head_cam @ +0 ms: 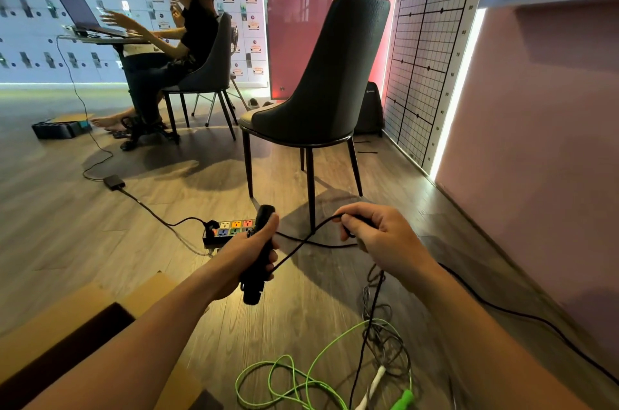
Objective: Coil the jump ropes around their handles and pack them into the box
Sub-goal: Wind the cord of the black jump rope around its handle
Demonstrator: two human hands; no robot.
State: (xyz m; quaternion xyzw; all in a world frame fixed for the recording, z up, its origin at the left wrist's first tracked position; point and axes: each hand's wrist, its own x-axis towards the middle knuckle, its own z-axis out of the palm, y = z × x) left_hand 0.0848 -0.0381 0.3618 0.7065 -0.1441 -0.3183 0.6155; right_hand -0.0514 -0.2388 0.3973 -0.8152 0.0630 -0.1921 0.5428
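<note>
My left hand (249, 250) grips the black jump rope handles (260, 262), held upright above the floor, with a few turns of cord wound near their lower end. My right hand (375, 235) pinches the black rope (301, 247), which runs taut from the handles up to my fingers and then hangs down to the floor. A green jump rope (284, 383) lies loose on the floor below, with a green handle (403, 399) and a white handle (374, 383) beside it. A grey rope (385, 339) lies tangled there too. The open cardboard box (83, 319) sits at lower left.
An empty dark chair (321, 101) stands just ahead. A power strip (231, 230) with cables lies on the wooden floor under my left hand. A person sits at a laptop table (100, 34) at the far left. A pink wall (536, 141) is on the right.
</note>
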